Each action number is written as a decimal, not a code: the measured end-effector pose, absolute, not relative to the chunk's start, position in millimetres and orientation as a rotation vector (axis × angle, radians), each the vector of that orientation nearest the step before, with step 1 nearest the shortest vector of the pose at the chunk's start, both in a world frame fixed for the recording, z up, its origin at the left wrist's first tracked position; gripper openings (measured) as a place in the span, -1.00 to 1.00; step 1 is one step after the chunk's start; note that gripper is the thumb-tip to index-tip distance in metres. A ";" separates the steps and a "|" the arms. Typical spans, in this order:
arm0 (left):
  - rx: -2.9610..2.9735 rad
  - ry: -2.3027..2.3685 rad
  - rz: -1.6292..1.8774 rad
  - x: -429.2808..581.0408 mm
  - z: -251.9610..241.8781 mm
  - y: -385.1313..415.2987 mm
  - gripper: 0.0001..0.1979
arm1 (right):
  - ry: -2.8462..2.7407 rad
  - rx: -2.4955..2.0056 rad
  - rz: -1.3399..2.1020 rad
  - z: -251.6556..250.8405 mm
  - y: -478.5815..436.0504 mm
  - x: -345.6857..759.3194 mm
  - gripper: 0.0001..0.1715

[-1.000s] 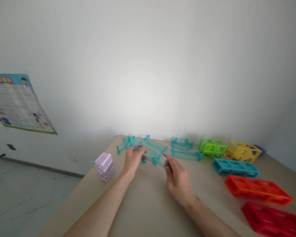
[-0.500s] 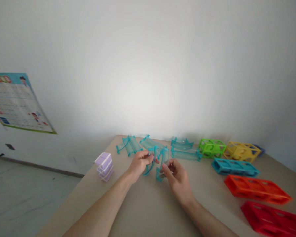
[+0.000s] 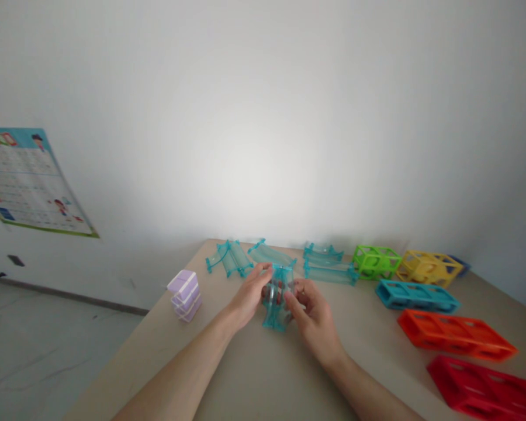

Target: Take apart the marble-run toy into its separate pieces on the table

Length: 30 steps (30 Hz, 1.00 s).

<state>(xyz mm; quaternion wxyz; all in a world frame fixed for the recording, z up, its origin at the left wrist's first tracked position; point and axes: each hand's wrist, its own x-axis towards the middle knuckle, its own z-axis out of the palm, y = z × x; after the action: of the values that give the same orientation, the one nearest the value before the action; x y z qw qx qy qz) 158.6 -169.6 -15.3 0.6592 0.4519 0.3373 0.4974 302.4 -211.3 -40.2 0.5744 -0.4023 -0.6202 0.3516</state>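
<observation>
Two clear teal plastic track pieces (image 3: pixel 275 307) are held together, side by side, above the middle of the table. My left hand (image 3: pixel 249 295) grips the left piece, its thumb and fingers closed on the upper part. My right hand (image 3: pixel 310 307) is closed on the right piece from the other side. The pieces' long edges meet or nearly meet; I cannot tell whether they are joined. Just behind my hands lies another clear teal track piece (image 3: pixel 272 254), flat on the table.
More teal track pieces lie at the back left (image 3: pixel 234 259) and back centre (image 3: pixel 331 272). A lilac block stack (image 3: pixel 186 295) stands left. Along the right are green (image 3: pixel 376 263), yellow (image 3: pixel 429 268), teal (image 3: pixel 416 295), orange (image 3: pixel 456 334) and red (image 3: pixel 486 386) frame blocks. A wall closes the back.
The two track pieces, apart before, have come together between my hands. My left hand has turned its piece alongside the other one. The things on the table have stayed put.
</observation>
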 end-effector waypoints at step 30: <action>0.567 0.816 1.187 155.9 1.2 -169.7 -0.72 | -1.721 -1.016 0.897 -44.4 -215.6 301.5 -0.45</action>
<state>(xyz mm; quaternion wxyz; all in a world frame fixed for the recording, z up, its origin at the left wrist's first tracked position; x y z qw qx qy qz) 155.9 -169.7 1.2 0.7153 0.2560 0.3683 0.5360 301.5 -215.6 -44.4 0.4576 -0.4123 -0.6986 0.3641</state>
